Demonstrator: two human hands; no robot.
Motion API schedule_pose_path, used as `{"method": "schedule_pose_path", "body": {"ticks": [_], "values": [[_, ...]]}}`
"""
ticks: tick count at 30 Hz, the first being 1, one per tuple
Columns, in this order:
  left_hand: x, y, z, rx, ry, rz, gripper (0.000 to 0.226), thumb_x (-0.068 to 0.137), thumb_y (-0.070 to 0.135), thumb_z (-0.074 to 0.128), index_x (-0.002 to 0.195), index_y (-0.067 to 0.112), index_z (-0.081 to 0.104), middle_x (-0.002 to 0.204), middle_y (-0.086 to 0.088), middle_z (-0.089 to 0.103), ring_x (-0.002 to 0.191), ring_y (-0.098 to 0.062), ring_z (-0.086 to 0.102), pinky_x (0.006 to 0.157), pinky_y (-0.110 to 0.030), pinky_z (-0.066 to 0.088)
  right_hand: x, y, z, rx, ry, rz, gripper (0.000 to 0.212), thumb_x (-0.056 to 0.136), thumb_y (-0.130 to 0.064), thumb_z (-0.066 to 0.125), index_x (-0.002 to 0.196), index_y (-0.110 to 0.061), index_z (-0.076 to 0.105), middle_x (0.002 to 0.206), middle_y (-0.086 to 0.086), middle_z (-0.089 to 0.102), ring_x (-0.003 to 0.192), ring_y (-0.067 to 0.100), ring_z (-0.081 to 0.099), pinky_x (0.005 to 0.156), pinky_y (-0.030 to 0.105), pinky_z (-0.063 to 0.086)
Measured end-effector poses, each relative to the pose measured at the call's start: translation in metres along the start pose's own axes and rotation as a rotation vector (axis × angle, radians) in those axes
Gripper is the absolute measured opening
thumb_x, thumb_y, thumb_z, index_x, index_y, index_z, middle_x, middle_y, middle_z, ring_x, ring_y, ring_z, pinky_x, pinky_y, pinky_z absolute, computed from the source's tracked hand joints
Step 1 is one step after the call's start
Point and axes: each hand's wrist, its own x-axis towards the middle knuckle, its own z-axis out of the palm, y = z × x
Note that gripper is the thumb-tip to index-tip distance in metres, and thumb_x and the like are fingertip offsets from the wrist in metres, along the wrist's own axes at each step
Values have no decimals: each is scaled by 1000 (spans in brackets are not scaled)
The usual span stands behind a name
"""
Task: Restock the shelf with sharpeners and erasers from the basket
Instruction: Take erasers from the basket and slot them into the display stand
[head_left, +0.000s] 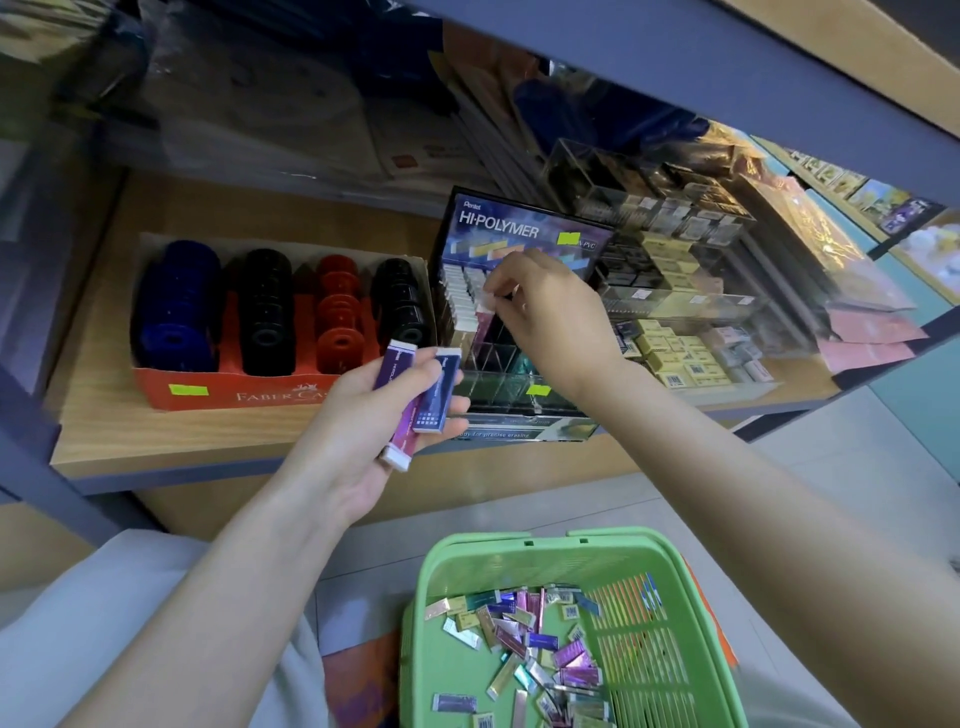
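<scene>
Purple erasers (395, 371): left hand (358, 441) grips, right hand (550, 312) pinches.

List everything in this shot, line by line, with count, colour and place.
shelf: one, wood with grey frame, across the middle
sharpener box: one, red, left on the shelf
sharpeners: four rows, blue, black, red, black, in the sharpener box
display box: one, black, centre of the shelf
clear rack: one, transparent, right of the display box, holding yellow and white erasers
pink packets: a few, right end of the shelf
basket: one, green, on the floor below
loose erasers: many, purple, blue, silver, yellow, in the basket
held erasers: three, purple, blue, pink, in the left hand
single eraser: one, white end showing, pinched over the display box
left hand: grips the held erasers
right hand: pinches the single eraser
</scene>
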Motion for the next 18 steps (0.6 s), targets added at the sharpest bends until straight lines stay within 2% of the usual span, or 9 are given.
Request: {"method": "schedule_pose_path", "body": {"ticks": [2,5,7,9,12,15,18], "values": [[0,-1,-1,32,11,23,15,92,10,58,105,12,65,86,-9,69,60,-10,69,50,-19,53,-9,-9,-6,187,48,31,8,93,-12,56,97,-9,62,90,-5,57,73,5,51,66,22,39],[1,-2,-1,109,6,76,14,91,12,59,102,16,67,82,-5,69,58,-8,67,49,-18,51,-30,-27,-15,426,-71,52,9,94,-15,55,96,-14,63,78,-14,55,68,-3,52,64,10,38],[1,-4,-1,155,8,117,12,90,11,60,98,17,67,79,-4,70,57,-8,67,48,-19,51,-41,-35,-17,515,-211,97,8,93,-21,57,98,-17,63,77,-9,59,68,4,56,63,15,44],[0,-6,1,200,17,152,9,91,11,61,94,18,66,74,-2,70,56,-8,66,46,-20,51,-46,-37,-18,603,-298,187,13,90,-26,63,101,-19,61,78,2,62,67,15,59,65,27,49],[-1,-7,3,243,7,153,7,93,18,58,93,15,64,67,0,68,50,-11,63,39,-20,44,-45,-36,-22,786,-286,314,16,88,-14,65,103,-15,58,72,1,57,63,10,59,60,24,50],[0,-11,2,364,-37,115,22,95,30,53,86,10,56,48,-2,54,34,-12,36,38,-21,21,-45,-31,-28,918,-227,406,13,89,-4,61,99,-11,57,73,2,59,64,11,63,65,22,55],[0,-13,2,409,-84,103,24,96,29,52,80,12,50,44,0,42,33,-10,25,37,-19,17,-54,-26,-36,932,-253,404,10,90,-1,59,92,-11,58,75,4,62,66,12,66,68,24,56]]}}
